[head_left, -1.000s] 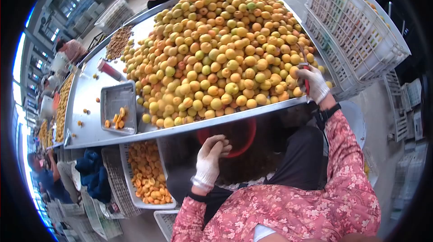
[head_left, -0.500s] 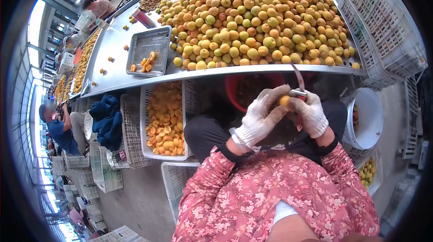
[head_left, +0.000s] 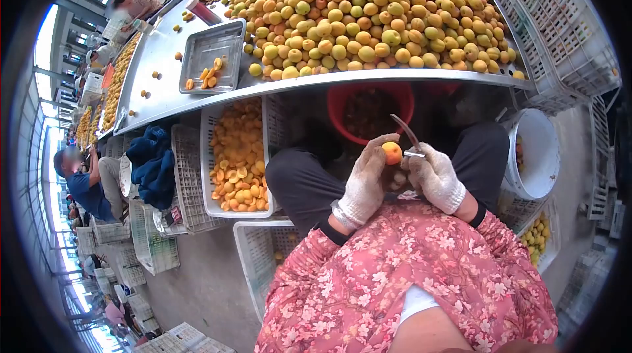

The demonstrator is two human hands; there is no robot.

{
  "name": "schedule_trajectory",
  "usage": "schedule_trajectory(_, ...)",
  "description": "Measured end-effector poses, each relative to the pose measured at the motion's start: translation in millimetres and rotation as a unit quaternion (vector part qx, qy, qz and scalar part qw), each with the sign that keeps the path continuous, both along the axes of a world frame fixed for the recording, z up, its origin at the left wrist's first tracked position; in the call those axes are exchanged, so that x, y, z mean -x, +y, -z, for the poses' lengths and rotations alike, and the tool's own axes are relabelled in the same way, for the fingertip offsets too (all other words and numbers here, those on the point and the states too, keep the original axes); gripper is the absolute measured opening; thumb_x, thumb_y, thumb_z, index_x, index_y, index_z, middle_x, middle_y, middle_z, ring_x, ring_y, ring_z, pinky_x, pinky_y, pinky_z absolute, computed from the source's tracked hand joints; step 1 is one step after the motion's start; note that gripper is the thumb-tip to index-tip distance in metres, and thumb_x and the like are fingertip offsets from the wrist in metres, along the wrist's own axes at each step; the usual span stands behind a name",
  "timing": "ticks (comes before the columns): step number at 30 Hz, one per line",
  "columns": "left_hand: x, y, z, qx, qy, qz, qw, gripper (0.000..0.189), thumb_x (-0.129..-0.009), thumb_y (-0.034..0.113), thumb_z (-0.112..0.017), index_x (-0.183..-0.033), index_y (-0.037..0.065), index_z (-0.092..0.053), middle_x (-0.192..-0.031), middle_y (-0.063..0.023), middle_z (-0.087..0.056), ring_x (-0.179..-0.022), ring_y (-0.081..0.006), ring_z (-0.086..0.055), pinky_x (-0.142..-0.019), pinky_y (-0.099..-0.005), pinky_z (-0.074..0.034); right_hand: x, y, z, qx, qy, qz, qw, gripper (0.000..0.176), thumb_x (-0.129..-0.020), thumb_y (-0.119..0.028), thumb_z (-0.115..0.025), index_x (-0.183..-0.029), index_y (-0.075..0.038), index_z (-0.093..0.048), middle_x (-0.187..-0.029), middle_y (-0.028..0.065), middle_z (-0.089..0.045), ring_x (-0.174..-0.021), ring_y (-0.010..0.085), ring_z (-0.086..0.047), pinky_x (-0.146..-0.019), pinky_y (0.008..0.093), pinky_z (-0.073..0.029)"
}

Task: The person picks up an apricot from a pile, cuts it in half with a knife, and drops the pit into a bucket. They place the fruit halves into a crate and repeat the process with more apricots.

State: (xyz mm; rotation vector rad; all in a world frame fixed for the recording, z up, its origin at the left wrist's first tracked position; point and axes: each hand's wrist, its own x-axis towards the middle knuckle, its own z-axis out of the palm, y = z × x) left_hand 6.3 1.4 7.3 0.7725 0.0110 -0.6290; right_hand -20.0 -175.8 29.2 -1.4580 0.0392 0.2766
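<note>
Between thumb and fingers, my gloved left hand point(head_left: 366, 180) grips an orange apricot point(head_left: 392, 153) above my lap. Close beside it, my gloved right hand point(head_left: 437, 179) is closed around a small knife point(head_left: 406, 132) with a curved blade pointing up and away. A gap shows between blade and fruit. Beyond the hands, under the table edge, sits a red basin point(head_left: 408, 106) with dark contents I cannot make out. A crate point(head_left: 205, 175) of halved apricots stands to the left of my knee.
A heap of whole apricots point(head_left: 368, 17) covers much of the metal table point(head_left: 158, 56). On it lies a tray point(head_left: 242, 47) with several apricot pieces. A white bucket point(head_left: 543, 162) and stacked crates point(head_left: 559, 30) stand to the right. A seated person point(head_left: 89, 185) is at far left.
Both hands have come down toward my lap and moved slightly apart. The knife has drawn away from the apricot, which now shows more fully. The view has tilted slightly downward.
</note>
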Motion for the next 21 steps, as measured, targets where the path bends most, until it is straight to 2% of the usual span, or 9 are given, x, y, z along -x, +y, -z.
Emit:
schedule_trajectory(2,6.4,-1.3,-5.7,-0.092,-0.017,-0.022,0.995,0.036,-0.106,0.031,-0.048,-0.134,0.008,-0.049,-0.105,-0.0046,-0.062,-0.080,-0.0088,-0.060,-0.071,-0.0250,-0.051,2.4,1.7,2.4,0.036,-0.033,-0.002,0.999,0.020,-0.101,-0.019,-0.055,-0.101,0.000,-0.061,-0.073,0.0018,-0.062,-0.062,0.0076,-0.057,-0.056,0.0255,-0.046)
schedule_trajectory(4,10.5,-2.5,-0.1,-0.106,-0.038,-0.029,0.993,0.034,-0.106,0.030,-0.048,-0.132,0.008,-0.050,-0.108,-0.0046,-0.062,-0.083,-0.0093,-0.061,-0.075,-0.0258,-0.051,2.9,1.3,2.8,0.110,-0.097,-0.010,0.989,0.021,-0.101,-0.019,-0.057,-0.101,0.001,-0.061,-0.073,0.0082,-0.064,-0.065,0.0143,-0.064,-0.059,0.0294,-0.049)
schedule_trajectory(9,17.3,-3.8,8.7,-0.193,-0.128,-0.074,0.970,0.033,-0.105,0.028,-0.050,-0.130,0.006,-0.053,-0.112,-0.0056,-0.061,-0.094,-0.0131,-0.062,-0.086,-0.0287,-0.050,7.5,2.3,4.4,0.156,-0.140,-0.020,0.978,0.019,-0.100,-0.019,-0.057,-0.101,0.000,-0.060,-0.073,0.0134,-0.064,-0.065,0.0221,-0.066,-0.059,0.0319,-0.049)
schedule_trajectory(11,17.9,-0.9,4.0,-0.299,-0.282,-0.094,0.907,0.034,-0.104,0.027,-0.051,-0.129,0.004,-0.054,-0.113,-0.0091,-0.062,-0.099,-0.0169,-0.062,-0.090,-0.0302,-0.049,10.0,3.4,6.1,0.167,-0.149,-0.018,0.974,0.019,-0.100,-0.019,-0.057,-0.101,0.000,-0.059,-0.074,0.0140,-0.064,-0.065,0.0245,-0.067,-0.059,0.0324,-0.049)
schedule_trajectory(15,22.1,0.9,6.3,-0.288,-0.244,-0.080,0.922,0.034,-0.104,0.025,-0.051,-0.129,0.002,-0.055,-0.113,-0.0133,-0.064,-0.100,-0.0196,-0.064,-0.089,-0.0315,-0.049,14.5,5.7,10.4,0.168,-0.157,-0.002,0.973,0.020,-0.100,-0.020,-0.057,-0.101,0.000,-0.058,-0.074,0.0145,-0.065,-0.066,0.0265,-0.068,-0.059,0.0335,-0.049)
schedule_trajectory(21,28.6,-0.6,4.1,-0.345,-0.300,-0.083,0.885,0.032,-0.103,0.020,-0.052,-0.128,0.000,-0.055,-0.110,-0.0165,-0.065,-0.097,-0.0241,-0.066,-0.087,-0.0324,-0.051,13.4,12.7,11.1,0.173,-0.147,0.017,0.974,0.020,-0.100,-0.020,-0.056,-0.098,0.000,-0.058,-0.074,0.0164,-0.066,-0.069,0.0284,-0.069,-0.059,0.0362,-0.050)
